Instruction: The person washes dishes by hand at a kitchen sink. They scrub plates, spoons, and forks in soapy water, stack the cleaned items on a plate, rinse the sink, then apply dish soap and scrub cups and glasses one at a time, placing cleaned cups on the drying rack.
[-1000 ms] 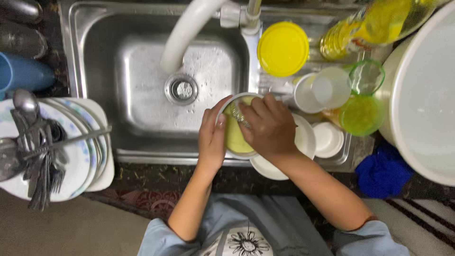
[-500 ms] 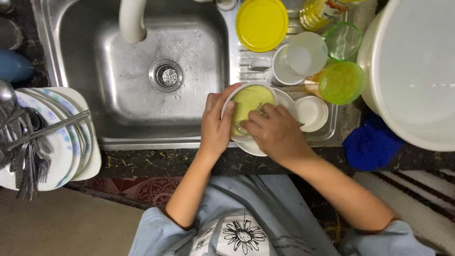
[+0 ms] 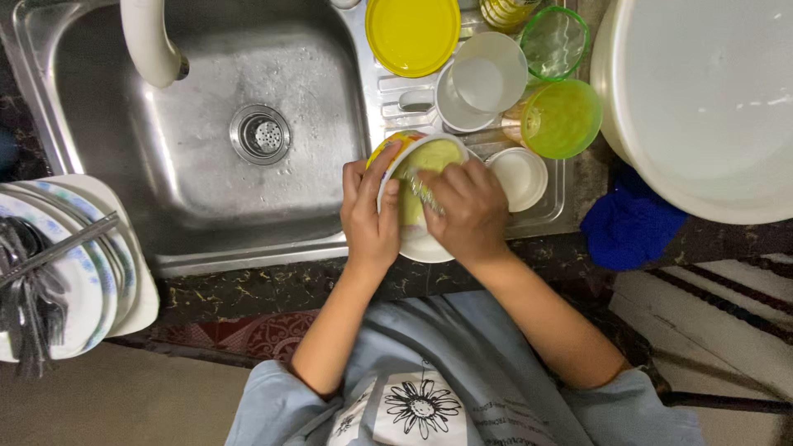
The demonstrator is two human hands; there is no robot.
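Kitchen sink (image 3: 206, 198) | left hand (image 3: 370, 216) grips tilted yellow bowl (image 3: 417, 177), now raised steeper | right hand (image 3: 462, 206) closed on apparent metal scrubber (image 3: 421, 192), still scouring inside

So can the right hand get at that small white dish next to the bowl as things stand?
Probably yes. The small white dish lies open just right of the right hand, nothing over it, though that hand is pressing a scrubber into the bowl.

Left hand (image 3: 369, 216) curled, fingers upward, thumb spread; right hand (image 3: 464, 211) fisted, knuckles up, beside it; forearms converging.
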